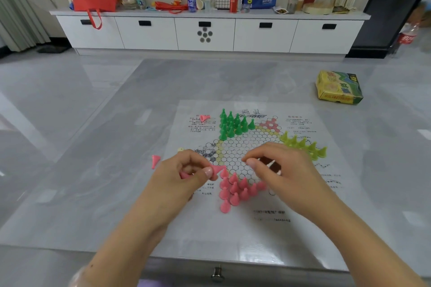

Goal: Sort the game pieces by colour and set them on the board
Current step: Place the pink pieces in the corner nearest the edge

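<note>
Left hand (186, 170): pinches pink piece (218, 168), lying sideways, base pointing right.
Right hand (277, 165): fingers curled, grip unclear.
Board (303, 193): flat.

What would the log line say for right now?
left hand: pinches pink piece | right hand: curled, contents unclear | green pieces: on board | two pink strays lying

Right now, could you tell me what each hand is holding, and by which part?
The left hand pinches a pink piece near its wide base. The right hand has curled fingers; whether it holds anything cannot be told.
</note>
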`<state>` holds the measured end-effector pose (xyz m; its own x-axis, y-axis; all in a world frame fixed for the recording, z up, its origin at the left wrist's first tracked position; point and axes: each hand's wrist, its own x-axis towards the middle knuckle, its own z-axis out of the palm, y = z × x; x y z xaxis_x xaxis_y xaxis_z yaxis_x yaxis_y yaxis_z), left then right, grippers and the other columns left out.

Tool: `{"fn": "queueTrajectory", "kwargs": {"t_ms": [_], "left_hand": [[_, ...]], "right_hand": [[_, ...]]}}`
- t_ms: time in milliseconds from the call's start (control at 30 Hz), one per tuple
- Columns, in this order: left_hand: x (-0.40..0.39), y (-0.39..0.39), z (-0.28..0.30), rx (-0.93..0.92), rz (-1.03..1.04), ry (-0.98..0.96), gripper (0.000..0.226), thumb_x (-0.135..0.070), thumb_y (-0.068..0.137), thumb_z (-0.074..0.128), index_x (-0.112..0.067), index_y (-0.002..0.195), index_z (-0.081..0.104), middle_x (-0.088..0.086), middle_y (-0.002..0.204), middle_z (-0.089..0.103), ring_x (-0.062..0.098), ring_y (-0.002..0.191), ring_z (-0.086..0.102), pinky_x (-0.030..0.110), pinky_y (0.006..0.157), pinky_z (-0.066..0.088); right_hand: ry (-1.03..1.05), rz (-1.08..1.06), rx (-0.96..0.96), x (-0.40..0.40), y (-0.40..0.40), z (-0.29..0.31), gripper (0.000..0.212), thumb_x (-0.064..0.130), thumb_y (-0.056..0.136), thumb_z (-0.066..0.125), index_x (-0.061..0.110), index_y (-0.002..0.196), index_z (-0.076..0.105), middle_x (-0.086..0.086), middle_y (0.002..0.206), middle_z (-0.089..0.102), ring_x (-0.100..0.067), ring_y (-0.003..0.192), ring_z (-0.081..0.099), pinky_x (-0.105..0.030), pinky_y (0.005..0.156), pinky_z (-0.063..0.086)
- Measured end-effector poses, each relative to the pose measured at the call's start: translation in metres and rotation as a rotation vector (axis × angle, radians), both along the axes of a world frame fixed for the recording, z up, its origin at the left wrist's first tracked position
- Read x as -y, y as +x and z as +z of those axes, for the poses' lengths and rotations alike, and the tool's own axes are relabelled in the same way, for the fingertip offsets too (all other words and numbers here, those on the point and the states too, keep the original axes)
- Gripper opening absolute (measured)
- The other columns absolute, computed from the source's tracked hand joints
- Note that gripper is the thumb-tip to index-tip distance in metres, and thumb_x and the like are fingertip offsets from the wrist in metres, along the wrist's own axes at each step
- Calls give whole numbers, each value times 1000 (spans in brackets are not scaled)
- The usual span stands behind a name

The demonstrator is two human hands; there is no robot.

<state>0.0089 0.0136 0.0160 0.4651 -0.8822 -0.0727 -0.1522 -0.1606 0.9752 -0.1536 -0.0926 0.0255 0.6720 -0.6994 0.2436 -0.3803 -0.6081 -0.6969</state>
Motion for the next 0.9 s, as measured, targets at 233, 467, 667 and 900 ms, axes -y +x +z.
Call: {"fn": "queueTrajectory", "kwargs": {"t_ms": [233, 467, 667, 900], "left_hand": [[4, -6, -1, -210, 52, -37, 12, -4, 82, 60, -11, 73, 62, -13, 45, 48, 5, 42, 30, 13, 39, 25], [2, -2, -3, 94, 51, 7, 4, -21, 78, 67, -22, 77, 63, -15, 51, 57, 1, 47, 39, 16, 54, 31], [-9, 54, -9, 820, 336, 238, 32, -22, 87, 56, -26, 119, 55, 2, 107, 56, 21, 94, 51, 26, 73, 30], [-8, 73, -25, 865, 180, 461, 41, -23, 92, 45, -31, 132, 46, 7, 125, 49, 28, 114, 46, 32, 85, 37]], "right_hand": [[554, 79, 201, -14, 20, 4, 13, 12, 88, 57, 11, 85, 70, -18, 69, 68, -24, 53, 62, -18, 45, 45], [646, 98, 231, -21, 29, 6, 14, 15, 87, 59, 17, 77, 70, -30, 70, 63, -42, 57, 65, -45, 54, 51], [487, -114, 314, -6, 25, 6, 14, 10, 83, 63, 19, 75, 69, 16, 68, 71, 3, 55, 58, -11, 50, 46], [555, -286, 305, 16, 11, -3, 9, 16, 81, 65, 23, 77, 67, 1, 79, 70, 4, 65, 59, -11, 63, 43]]}}
